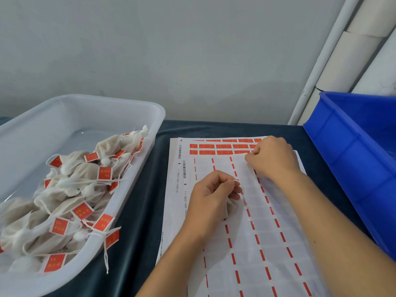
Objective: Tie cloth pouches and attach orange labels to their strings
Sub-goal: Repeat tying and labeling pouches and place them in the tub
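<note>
Pouch (230, 207) sits mostly hidden inside the curled left hand (211, 195), over the middle of the label sheet (252, 243); the fingers pinch its white string (240, 186), probably keeping the loop ready for a tag. Beyond it, near the sheet's far right corner, the right hand (272, 157) curls its fingertips onto an orange label (243, 152), seemingly peeling it off. Barcodes and digits like "0802-1600" run along the sheet's left edge. At the table's left side, the white tray (137, 181) holds finished pouches with labels attached.
</note>
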The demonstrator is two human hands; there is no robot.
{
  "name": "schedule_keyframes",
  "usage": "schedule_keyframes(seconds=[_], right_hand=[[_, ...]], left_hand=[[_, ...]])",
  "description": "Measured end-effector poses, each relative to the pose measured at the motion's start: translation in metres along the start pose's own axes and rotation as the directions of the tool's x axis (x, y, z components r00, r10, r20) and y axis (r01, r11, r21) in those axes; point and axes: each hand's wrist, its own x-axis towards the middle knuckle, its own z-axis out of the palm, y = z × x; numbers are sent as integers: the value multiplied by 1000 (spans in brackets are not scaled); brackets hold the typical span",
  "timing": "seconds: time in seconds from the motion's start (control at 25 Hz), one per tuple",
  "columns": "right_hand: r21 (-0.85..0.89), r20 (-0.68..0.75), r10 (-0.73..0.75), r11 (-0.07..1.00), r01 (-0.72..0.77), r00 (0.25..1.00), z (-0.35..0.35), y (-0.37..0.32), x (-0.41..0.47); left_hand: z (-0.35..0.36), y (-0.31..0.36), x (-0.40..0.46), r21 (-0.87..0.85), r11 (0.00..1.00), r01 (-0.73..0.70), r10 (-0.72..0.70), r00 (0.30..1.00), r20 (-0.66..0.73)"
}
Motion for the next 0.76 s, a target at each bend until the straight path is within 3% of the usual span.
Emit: schedule_keyframes(seconds=[0.16,0.44,0.64,0.76], right_hand=[[32,27,-4,999,3,1000,-3,6,5],[261,-75,91,963,-68,993,-22,37,15],[624,-147,284,769,-134,947,-29,51,9],[736,-115,331,662,-143,936,-29,46,-12]], left_hand=[[0,1,0,-14,1000,2,-2,1000,3],[-1,1,-1,-20,1000,15,-15,1000,7],[0,3,-2,-34,999,27,-27,1000,5],[-1,5,-3,-55,998,26,-27,1000,-3]])
